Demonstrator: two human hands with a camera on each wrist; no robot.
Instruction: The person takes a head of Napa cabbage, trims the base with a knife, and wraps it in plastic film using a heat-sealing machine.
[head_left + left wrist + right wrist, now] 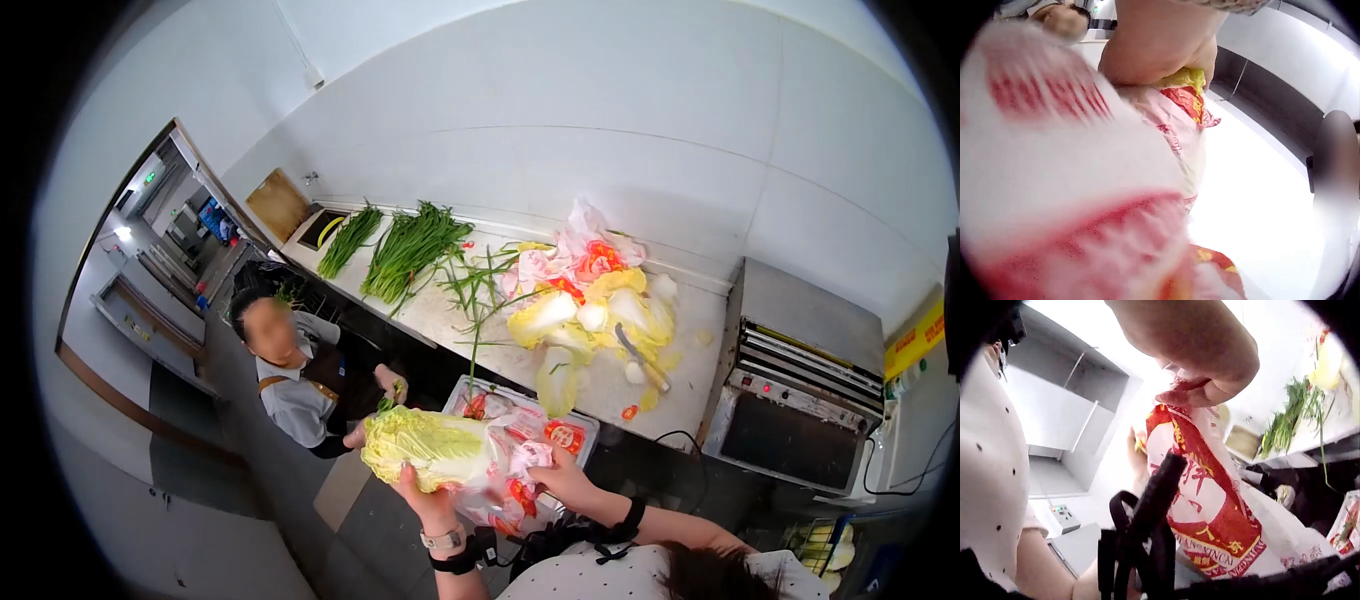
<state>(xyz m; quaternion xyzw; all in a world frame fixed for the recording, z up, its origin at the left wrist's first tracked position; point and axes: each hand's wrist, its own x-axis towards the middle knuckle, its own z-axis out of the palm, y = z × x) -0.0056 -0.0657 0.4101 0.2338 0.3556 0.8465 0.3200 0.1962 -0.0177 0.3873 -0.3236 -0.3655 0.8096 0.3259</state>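
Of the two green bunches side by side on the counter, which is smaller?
The narrow bunch, farther from the yellow cabbage leaves; the other bunch spreads visibly wider.

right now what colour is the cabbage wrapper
White wrapper, red and yellow print; right wrist view is clearest.

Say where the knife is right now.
In the head view, the knife lies right of centre on the counter, among the loose cabbage leaves and left of the metal appliance.
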